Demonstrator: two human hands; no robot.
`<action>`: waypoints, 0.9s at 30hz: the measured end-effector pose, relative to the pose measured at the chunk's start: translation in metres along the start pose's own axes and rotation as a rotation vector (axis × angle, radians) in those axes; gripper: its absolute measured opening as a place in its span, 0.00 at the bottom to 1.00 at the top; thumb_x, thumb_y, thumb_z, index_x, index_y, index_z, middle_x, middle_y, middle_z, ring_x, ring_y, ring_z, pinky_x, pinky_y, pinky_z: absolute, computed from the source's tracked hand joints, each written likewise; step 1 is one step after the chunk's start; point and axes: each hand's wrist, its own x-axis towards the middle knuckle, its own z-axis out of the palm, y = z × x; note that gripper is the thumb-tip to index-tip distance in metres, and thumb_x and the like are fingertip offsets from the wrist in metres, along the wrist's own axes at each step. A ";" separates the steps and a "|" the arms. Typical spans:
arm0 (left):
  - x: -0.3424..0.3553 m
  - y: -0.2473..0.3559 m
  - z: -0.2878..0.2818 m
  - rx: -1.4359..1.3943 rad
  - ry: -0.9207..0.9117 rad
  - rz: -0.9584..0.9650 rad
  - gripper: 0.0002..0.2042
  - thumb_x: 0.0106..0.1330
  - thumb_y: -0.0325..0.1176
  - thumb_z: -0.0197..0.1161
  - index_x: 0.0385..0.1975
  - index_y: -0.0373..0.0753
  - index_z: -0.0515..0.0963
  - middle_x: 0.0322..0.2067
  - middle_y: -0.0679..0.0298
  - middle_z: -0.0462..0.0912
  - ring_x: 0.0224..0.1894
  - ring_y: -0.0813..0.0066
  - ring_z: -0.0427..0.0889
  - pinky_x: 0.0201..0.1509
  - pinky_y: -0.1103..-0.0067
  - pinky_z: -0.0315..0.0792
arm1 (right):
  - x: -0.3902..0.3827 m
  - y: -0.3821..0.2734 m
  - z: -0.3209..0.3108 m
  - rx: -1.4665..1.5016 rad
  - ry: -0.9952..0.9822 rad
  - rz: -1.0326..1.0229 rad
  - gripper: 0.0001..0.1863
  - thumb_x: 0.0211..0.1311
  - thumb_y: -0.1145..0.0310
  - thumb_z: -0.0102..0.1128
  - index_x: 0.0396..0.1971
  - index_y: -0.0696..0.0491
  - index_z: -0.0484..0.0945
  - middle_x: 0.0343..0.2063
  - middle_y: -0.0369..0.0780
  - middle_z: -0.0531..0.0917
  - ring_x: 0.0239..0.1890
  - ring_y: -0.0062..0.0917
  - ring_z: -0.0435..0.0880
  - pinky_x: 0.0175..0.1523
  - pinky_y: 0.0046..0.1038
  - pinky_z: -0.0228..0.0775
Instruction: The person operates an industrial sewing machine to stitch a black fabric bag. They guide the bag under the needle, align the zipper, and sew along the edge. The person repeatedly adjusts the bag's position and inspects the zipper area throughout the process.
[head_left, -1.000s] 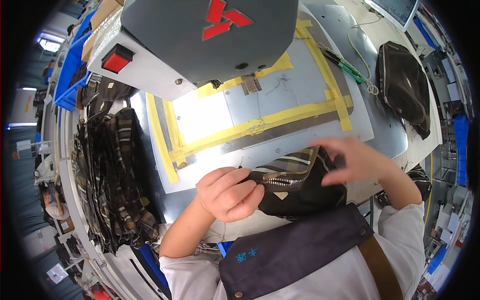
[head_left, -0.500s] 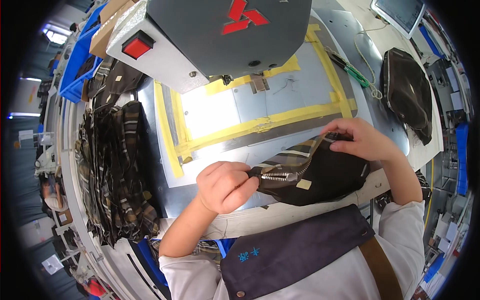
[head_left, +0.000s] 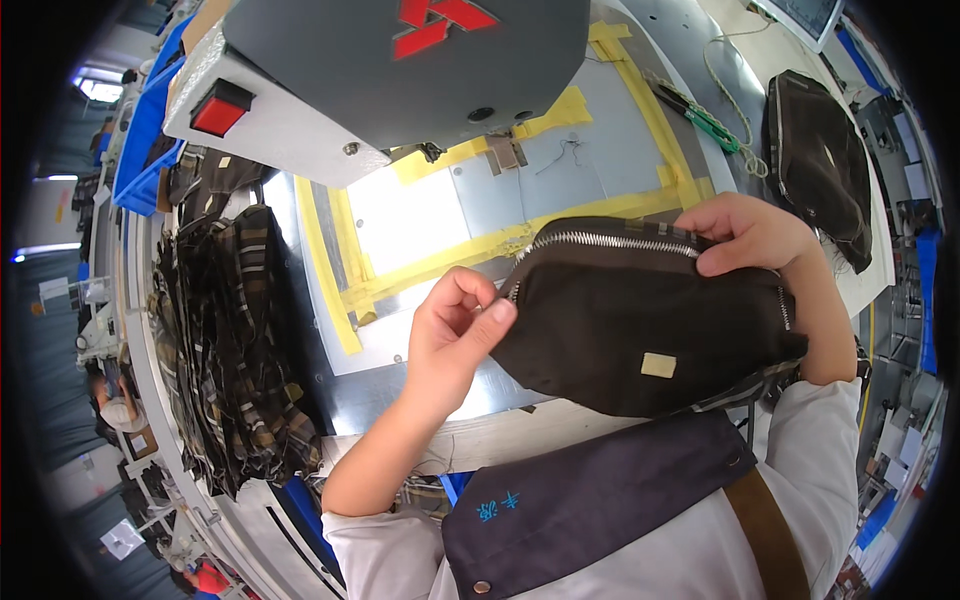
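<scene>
A dark brown zippered pouch [head_left: 610, 320] hangs between my hands over the near edge of the worktop. Its silver zipper runs along the top edge, and a small cream label [head_left: 658, 365] sits low on the panel facing me. My left hand [head_left: 455, 330] pinches the pouch's left corner between thumb and fingers. At the upper right, my right hand [head_left: 750, 235] grips the edge beside the zipper, thumb in front and fingers behind. A strip of plaid fabric shows behind the top edge near my right hand.
A grey sewing machine head [head_left: 410, 70] with a red button overhangs the plate framed by yellow tape [head_left: 440, 262]. Plaid fabric pieces [head_left: 235, 330] are heaped at left, near a blue bin [head_left: 140, 180]. Green thread snips [head_left: 710, 128] and another dark pouch [head_left: 820, 165] lie at right.
The pouch has been turned and spread so its broad dark panel and label face me, with the zipper along the top. My right hand has moved right and slightly up; my left hand rose slightly.
</scene>
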 end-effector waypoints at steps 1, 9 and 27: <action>0.000 0.001 -0.001 -0.030 0.006 -0.043 0.06 0.66 0.29 0.62 0.33 0.39 0.70 0.25 0.74 0.72 0.27 0.91 0.65 0.31 0.88 0.60 | -0.001 -0.001 -0.003 0.009 -0.014 -0.007 0.24 0.58 0.76 0.61 0.55 0.64 0.70 0.45 0.39 0.81 0.45 0.17 0.78 0.53 0.20 0.70; -0.002 0.009 0.000 -0.013 -0.034 -0.096 0.08 0.70 0.36 0.56 0.35 0.37 0.73 0.25 0.69 0.77 0.25 0.84 0.76 0.30 0.85 0.70 | -0.001 -0.003 -0.015 0.082 -0.068 -0.030 0.26 0.56 0.73 0.63 0.54 0.67 0.70 0.45 0.42 0.81 0.45 0.20 0.80 0.53 0.21 0.71; 0.008 0.000 0.000 0.076 -0.114 -0.058 0.06 0.71 0.32 0.56 0.38 0.36 0.73 0.27 0.74 0.75 0.29 0.90 0.68 0.33 0.89 0.63 | 0.041 -0.013 0.029 -0.903 0.299 -0.668 0.20 0.54 0.69 0.66 0.49 0.54 0.77 0.41 0.38 0.80 0.43 0.29 0.79 0.46 0.26 0.73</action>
